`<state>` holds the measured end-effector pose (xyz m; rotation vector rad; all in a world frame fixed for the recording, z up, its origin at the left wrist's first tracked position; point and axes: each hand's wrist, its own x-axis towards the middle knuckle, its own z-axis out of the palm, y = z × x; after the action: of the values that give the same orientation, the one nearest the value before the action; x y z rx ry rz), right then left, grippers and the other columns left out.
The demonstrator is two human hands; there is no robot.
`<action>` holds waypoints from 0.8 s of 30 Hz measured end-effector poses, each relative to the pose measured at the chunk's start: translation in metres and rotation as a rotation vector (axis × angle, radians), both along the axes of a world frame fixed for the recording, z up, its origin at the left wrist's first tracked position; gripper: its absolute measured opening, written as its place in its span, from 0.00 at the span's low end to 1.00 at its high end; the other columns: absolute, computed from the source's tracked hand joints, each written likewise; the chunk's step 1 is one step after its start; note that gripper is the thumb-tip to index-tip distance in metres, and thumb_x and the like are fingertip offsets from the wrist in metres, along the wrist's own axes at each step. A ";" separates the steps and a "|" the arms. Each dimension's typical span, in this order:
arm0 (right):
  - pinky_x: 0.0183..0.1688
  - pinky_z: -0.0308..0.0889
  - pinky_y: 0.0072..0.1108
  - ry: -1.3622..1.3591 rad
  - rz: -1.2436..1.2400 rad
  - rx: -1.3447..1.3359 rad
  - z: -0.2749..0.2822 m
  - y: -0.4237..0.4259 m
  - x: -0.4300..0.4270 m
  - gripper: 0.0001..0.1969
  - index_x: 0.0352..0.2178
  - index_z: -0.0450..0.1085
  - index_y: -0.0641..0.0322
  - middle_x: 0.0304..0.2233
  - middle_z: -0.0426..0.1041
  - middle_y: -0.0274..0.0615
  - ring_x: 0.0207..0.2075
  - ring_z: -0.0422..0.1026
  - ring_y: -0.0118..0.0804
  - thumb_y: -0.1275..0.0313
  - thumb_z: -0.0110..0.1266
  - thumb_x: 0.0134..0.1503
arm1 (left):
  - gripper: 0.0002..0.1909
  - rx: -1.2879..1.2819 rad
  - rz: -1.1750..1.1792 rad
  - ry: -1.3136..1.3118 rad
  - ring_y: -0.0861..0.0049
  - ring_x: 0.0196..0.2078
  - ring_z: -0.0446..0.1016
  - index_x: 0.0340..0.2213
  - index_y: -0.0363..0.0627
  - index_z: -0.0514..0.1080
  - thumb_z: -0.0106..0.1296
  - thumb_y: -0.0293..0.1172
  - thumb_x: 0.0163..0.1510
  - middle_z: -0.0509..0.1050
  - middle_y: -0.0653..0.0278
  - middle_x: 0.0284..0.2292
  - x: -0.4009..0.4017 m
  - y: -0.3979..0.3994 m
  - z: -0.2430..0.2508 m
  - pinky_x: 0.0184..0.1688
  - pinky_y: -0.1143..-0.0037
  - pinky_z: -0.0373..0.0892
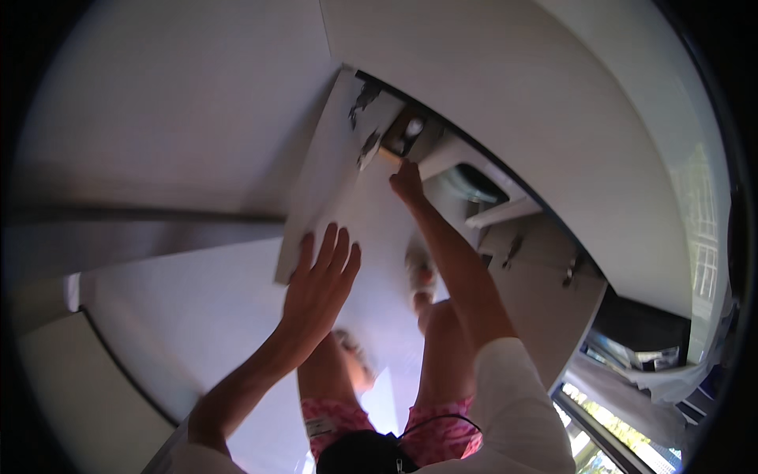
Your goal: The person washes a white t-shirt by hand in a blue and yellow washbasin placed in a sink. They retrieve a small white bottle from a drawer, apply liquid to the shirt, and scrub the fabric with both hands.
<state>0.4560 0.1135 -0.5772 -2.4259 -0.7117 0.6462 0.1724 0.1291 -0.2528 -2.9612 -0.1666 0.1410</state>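
Below a pale countertop, a white cabinet door [323,172] stands open on the left. My left hand [320,278] is over its near edge, palm down with the fingers apart; whether it touches the door I cannot tell. My right hand [408,182] reaches into the cabinet, its fingers curled at the near corner of a dark box [395,135] with a light wood-coloured front edge. A pale rounded item, blurred, lies in the box. The fingertips are partly hidden. Metal hinges [368,148] show beside the box.
A curved white countertop [568,118] overhangs the cabinet. Inside, right of my arm, sits a pale fitting with a dark oval opening [479,183]. A second open door [533,308] with hinges is on the right. My feet [420,272] stand on the pale floor. A window [598,438] lies lower right.
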 end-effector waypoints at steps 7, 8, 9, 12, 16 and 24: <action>0.63 0.56 0.39 -0.663 0.050 -0.217 -0.116 0.078 0.148 0.31 0.58 0.58 0.66 0.55 0.64 0.62 0.58 0.64 0.57 0.64 0.53 0.55 | 0.26 -0.152 0.199 -0.458 0.57 0.58 0.65 0.49 0.49 0.73 0.60 0.24 0.46 0.69 0.55 0.53 -0.031 0.006 -0.065 0.57 0.58 0.63; 0.63 0.57 0.39 -0.660 0.069 -0.155 -0.122 0.080 0.150 0.28 0.56 0.60 0.66 0.54 0.66 0.59 0.56 0.66 0.56 0.66 0.52 0.56 | 0.25 -0.168 0.240 -0.497 0.56 0.56 0.67 0.48 0.48 0.73 0.60 0.23 0.45 0.70 0.55 0.51 -0.041 0.000 -0.082 0.56 0.58 0.64; 0.62 0.58 0.38 -0.652 0.091 -0.078 -0.117 0.092 0.150 0.24 0.55 0.62 0.65 0.53 0.68 0.56 0.55 0.67 0.55 0.68 0.50 0.58 | 0.25 -0.168 0.284 -0.536 0.56 0.54 0.69 0.48 0.48 0.73 0.60 0.22 0.45 0.71 0.55 0.50 -0.050 -0.006 -0.098 0.54 0.58 0.66; 0.59 0.61 0.40 -0.629 0.329 -0.332 -0.113 0.106 0.144 0.20 0.53 0.66 0.64 0.51 0.71 0.50 0.53 0.69 0.53 0.72 0.47 0.59 | 0.21 -0.220 0.408 -0.555 0.62 0.50 0.72 0.42 0.49 0.77 0.59 0.23 0.42 0.74 0.58 0.44 -0.088 -0.015 -0.151 0.50 0.61 0.67; 0.54 0.65 0.43 -0.752 0.285 -0.249 -0.143 0.094 0.162 0.16 0.47 0.70 0.63 0.46 0.74 0.47 0.50 0.71 0.52 0.73 0.47 0.57 | 0.20 -0.316 0.508 -0.591 0.59 0.44 0.74 0.41 0.46 0.77 0.60 0.22 0.41 0.75 0.58 0.42 -0.129 -0.029 -0.196 0.43 0.65 0.70; 0.47 0.69 0.41 -0.786 0.503 -0.306 -0.076 0.095 0.116 0.12 0.42 0.70 0.64 0.36 0.74 0.59 0.41 0.74 0.53 0.74 0.46 0.58 | 0.16 -0.396 0.709 -0.687 0.57 0.37 0.73 0.42 0.39 0.74 0.53 0.23 0.49 0.75 0.54 0.38 -0.181 -0.056 -0.218 0.38 0.64 0.70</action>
<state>0.5715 0.2090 -0.6531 -2.7917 -1.6723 -0.0835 -0.0082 0.0736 -0.4712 -3.0215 -1.4017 -0.8524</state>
